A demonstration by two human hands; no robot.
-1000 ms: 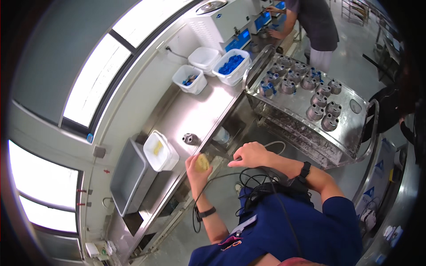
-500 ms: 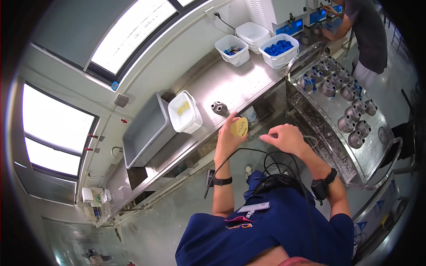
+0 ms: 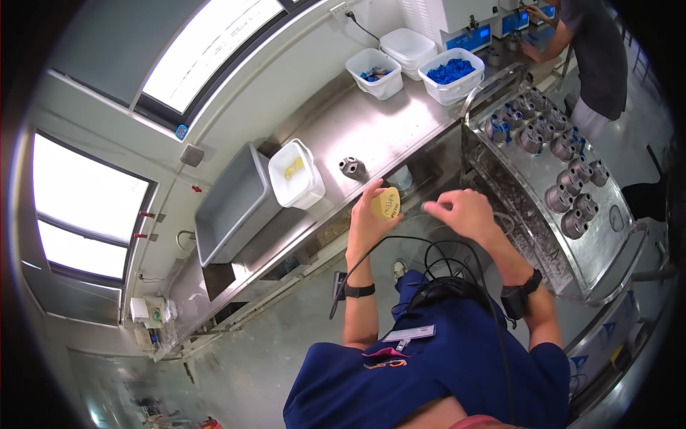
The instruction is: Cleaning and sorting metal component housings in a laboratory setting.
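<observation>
My left hand [image 3: 366, 220] is raised in front of my body, thumb and fingers closed on a round yellow tag [image 3: 386, 204] with dark marks on its face. Just right of it, my right hand [image 3: 466, 213] hovers in the air, apart from the tag. Its thumb points toward the tag with a gap to the loosely bent fingers, and nothing shows in them. Beyond my left hand, a single grey metal cylindrical part [image 3: 352, 169] with holes stands on the steel bench [image 3: 389, 136]. A white tub [image 3: 306, 194] with yellow pieces inside is left of that part.
A grey bin [image 3: 236, 207] stands farther left. White tubs with blue pieces [image 3: 450, 71] and mixed scraps [image 3: 374, 74] sit at the back. To my right, a steel cart [image 3: 607, 247] carries several metal parts [image 3: 564, 149]. A person [image 3: 597, 57] works at the machines. A black cable [image 3: 371, 250] hangs before me.
My right hand has lifted slightly, and its thumb and fingers have parted. The yellow tag stays in my left hand, almost where it was.
</observation>
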